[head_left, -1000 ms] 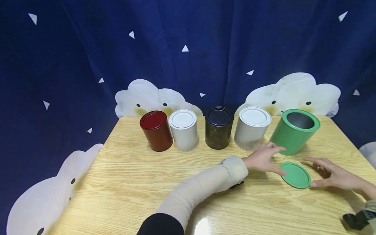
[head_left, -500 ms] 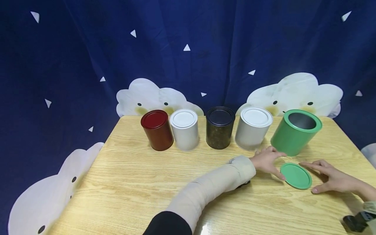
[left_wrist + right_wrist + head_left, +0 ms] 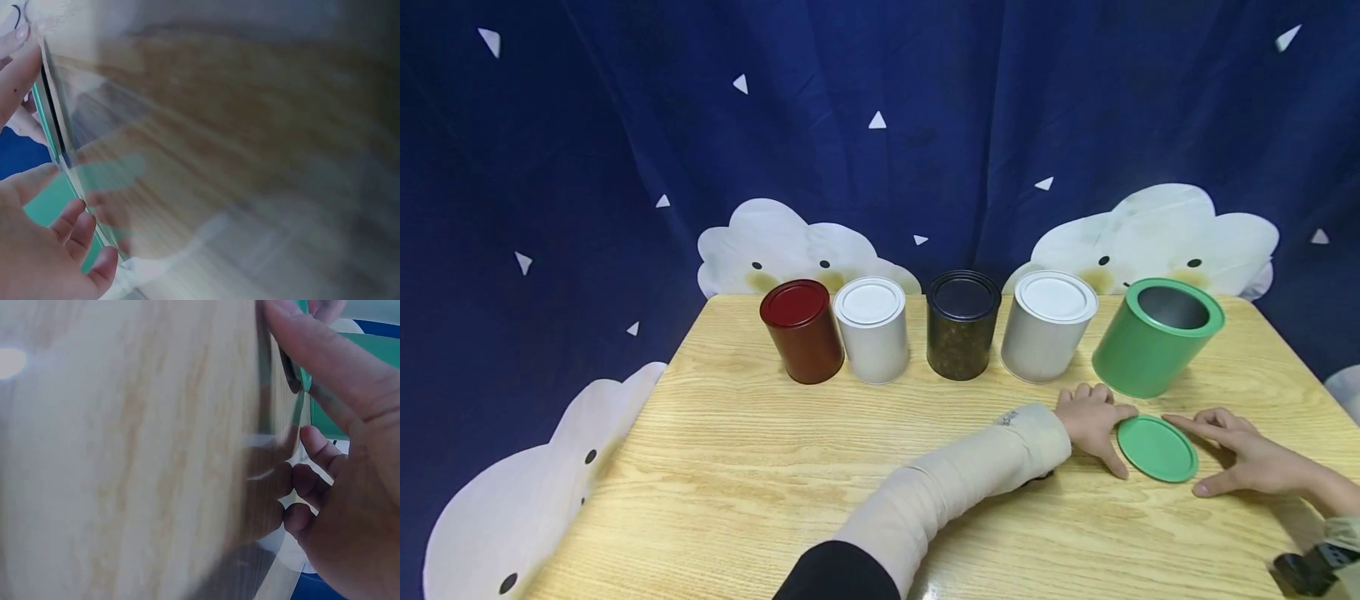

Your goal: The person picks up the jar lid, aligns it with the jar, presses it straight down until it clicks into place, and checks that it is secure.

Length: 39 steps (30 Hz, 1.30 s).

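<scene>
A round green lid (image 3: 1157, 448) lies flat on the wooden table, between my two hands. My left hand (image 3: 1092, 423) is at its left side, forefinger and thumb spread along the rim. Around the right side my right hand (image 3: 1251, 454) has its forefinger at the far rim and its thumb by the near rim. Both hands seem to touch the lid's edge without lifting it. Behind it stands a green can (image 3: 1138, 354), its top uncovered and its dark inside showing. In the right wrist view, the thumb (image 3: 331, 359) reaches along the lid's edge, seen side-on.
Left of the green can, a row of lidded cans runs along the back: white (image 3: 1047, 333), black (image 3: 962, 333), another white (image 3: 872, 337) and dark red (image 3: 803, 337). A blue curtain (image 3: 820, 125) with clouds hangs behind the wooden table (image 3: 760, 467).
My left hand has moved right and nearer, up to the lid's left rim. My right forefinger has moved left to the lid's far rim. The lid has hardly moved.
</scene>
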Available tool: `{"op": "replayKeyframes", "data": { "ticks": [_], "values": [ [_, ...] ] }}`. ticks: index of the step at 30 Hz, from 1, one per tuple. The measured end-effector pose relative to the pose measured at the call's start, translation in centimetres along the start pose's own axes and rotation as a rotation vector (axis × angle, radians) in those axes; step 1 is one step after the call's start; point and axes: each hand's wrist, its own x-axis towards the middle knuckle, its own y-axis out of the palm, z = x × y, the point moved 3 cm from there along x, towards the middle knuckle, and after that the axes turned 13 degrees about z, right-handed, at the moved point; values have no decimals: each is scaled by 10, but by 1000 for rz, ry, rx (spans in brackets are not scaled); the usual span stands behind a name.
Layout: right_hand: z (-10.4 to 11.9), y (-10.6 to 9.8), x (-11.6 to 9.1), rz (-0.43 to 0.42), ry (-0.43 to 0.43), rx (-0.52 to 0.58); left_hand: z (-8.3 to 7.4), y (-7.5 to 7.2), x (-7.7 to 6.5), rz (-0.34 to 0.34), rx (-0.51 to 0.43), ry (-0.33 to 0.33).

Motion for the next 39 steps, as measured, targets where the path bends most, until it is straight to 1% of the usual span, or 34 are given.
{"op": "replayKeyframes", "data": {
  "ticks": [7,17,23,27,29,32,36,39],
  "values": [
    [1,1,2,-1,34,-30,-4,1,0,-26,42,-42],
    [5,1,6,-25,40,-41,-8,1,2,-55,67,-90],
    [7,0,7,-18,54,-12,-10,2,3,-49,93,-89],
    [9,-3,9,-14,38,34,-9,0,2,-59,100,-92],
    [9,-4,10,-4,42,70,-8,-1,2,-65,93,-82],
    [8,-5,10,17,82,110,-6,-4,3,-64,76,-41],
    [9,-11,10,46,126,159,-1,-7,5,-71,38,58],
    [12,-16,11,52,111,188,5,-11,4,-96,-14,134]
  ]
}}
